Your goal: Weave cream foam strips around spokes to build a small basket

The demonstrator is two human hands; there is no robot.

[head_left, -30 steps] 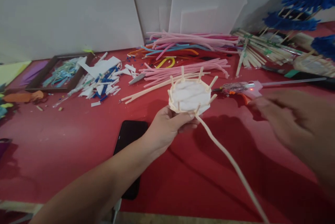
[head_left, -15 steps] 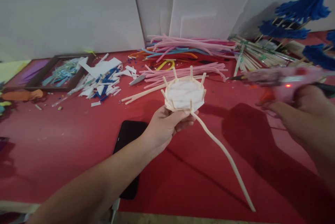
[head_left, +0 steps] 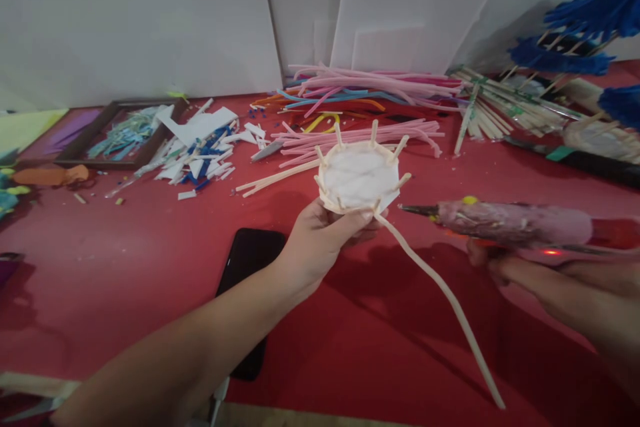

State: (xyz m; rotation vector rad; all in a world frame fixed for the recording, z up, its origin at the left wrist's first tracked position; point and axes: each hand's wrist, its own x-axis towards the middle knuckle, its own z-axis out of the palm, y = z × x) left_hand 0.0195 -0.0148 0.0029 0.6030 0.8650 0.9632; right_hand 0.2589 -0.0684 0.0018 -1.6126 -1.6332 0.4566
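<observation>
My left hand (head_left: pixel 333 237) grips a small round craft base (head_left: pixel 356 177) by its near edge, thumb on the rim. The base has a white middle, a cream rim and several short sticks standing up around it. A cream pipe cleaner (head_left: pixel 443 294) trails from the rim by my thumb, down toward the table's front. On the right, my right hand (head_left: pixel 515 267) is wrapped round a pink glue gun (head_left: pixel 515 222) with a small red light glowing. Its dark nozzle points left, close to the base but apart from it.
A black phone (head_left: pixel 250 260) lies under my left forearm on the red table (head_left: pixel 125 294). Behind are pink pipe cleaners (head_left: pixel 370 137), white and blue scraps (head_left: pixel 200 160), a dark frame (head_left: pixel 120 164) and bundled sticks (head_left: pixel 493 107). Blue fringed pieces (head_left: pixel 560 57) stand at the back right.
My right hand has brought the glue gun down and left, so its nozzle is now near the base's right edge. My left hand still holds the base, shifted slightly right in view.
</observation>
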